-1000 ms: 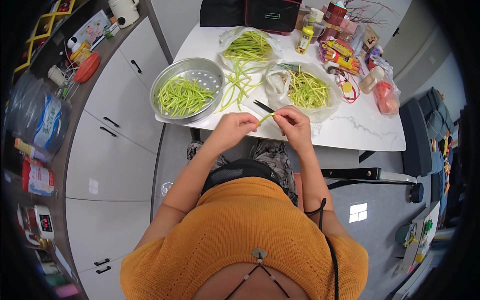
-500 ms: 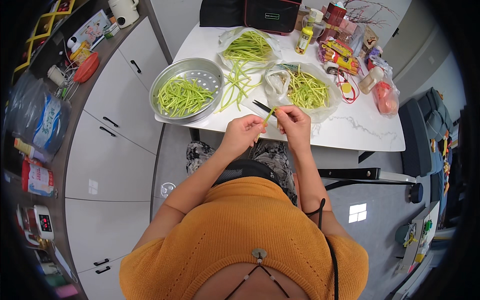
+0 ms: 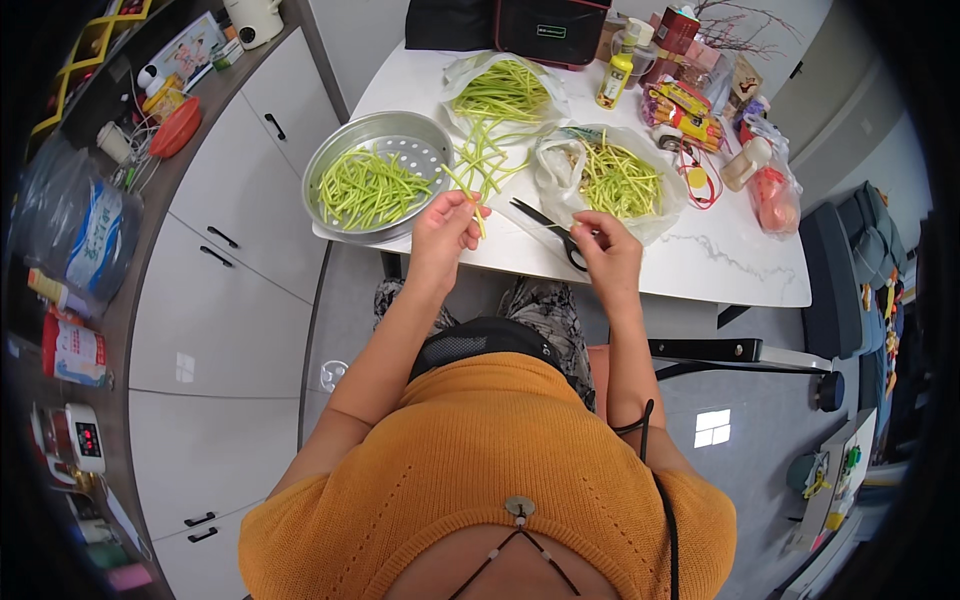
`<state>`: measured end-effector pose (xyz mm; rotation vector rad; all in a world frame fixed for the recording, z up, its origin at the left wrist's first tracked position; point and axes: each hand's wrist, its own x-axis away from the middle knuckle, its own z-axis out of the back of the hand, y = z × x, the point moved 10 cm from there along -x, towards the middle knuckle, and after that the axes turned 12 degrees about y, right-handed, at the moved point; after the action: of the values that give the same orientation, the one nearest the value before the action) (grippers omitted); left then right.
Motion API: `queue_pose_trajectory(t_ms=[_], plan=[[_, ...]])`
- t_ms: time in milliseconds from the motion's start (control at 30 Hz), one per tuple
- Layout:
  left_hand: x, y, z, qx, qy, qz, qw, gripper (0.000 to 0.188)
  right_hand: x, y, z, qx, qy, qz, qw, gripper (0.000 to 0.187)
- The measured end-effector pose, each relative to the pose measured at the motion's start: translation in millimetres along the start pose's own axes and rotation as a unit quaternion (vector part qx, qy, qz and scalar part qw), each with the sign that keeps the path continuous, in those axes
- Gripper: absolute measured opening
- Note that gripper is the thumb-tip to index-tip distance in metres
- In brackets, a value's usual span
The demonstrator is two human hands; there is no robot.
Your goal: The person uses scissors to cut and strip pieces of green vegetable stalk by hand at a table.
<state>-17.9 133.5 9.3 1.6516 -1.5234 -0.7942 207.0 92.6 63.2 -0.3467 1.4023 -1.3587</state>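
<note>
My left hand (image 3: 447,238) pinches a thin green vegetable stem (image 3: 478,212) at the front edge of the table, just right of a round metal pan (image 3: 427,165) with holes in its bottom. Short cut stems (image 3: 365,190) fill that pan's left part. My right hand (image 3: 608,255) is closed, thumb against fingers, beside black scissors (image 3: 540,219) lying on the table; what it pinches, if anything, is too small to tell. Beyond it, a plastic bag (image 3: 560,165) holds trimmed bits and stem ends (image 3: 622,180). Long stems (image 3: 503,92) fill another bag farther back, and several lie loose (image 3: 488,160) before it.
The white table (image 3: 740,265) also carries a yellow bottle (image 3: 615,80), snack packages (image 3: 685,115), a cup (image 3: 746,165) and a bag with reddish contents (image 3: 772,200). A black bag (image 3: 552,32) stands at the back. Grey cabinets (image 3: 230,310) run along the left.
My hands, close together on a stem before, have parted. The left moved left toward the pan with the stem; the right moved slightly right and down, uncovering the scissors.
</note>
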Motion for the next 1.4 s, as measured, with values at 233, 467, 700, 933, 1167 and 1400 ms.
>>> queue_pose_trajectory(t_ms=[233,467,700,933,1167,1400], plan=[[-6.7,8.0,11.4,0.047,0.010,-0.002,0.999,0.014,-21.4,15.4,24.8,0.068,0.009,0.008,0.998,0.013],[-2.9,5.0,2.9,0.061,0.006,0.016,0.998,0.014,-73.4,6.6,40.7,0.162,0.135,0.175,0.962,0.024],[0.5,-1.4,2.6,0.021,0.010,0.022,0.999,0.014,-28.9,-17.4,-5.9,0.071,-0.012,0.154,0.985,0.020],[5.5,-10.0,-5.4,0.015,-0.004,0.046,0.999,0.011,26.4,-75.3,-49.4,0.061,-0.126,0.267,0.954,0.017],[11.2,-12.2,-11.2,-0.006,-0.008,0.056,0.998,0.016,30.7,-77.3,-51.5,0.046,-0.114,0.291,0.949,0.012],[18.3,-14.5,-20.2,-0.081,-0.041,0.046,0.995,0.012,24.8,-48.4,-60.7,-0.057,-0.228,0.127,0.964,0.005]])
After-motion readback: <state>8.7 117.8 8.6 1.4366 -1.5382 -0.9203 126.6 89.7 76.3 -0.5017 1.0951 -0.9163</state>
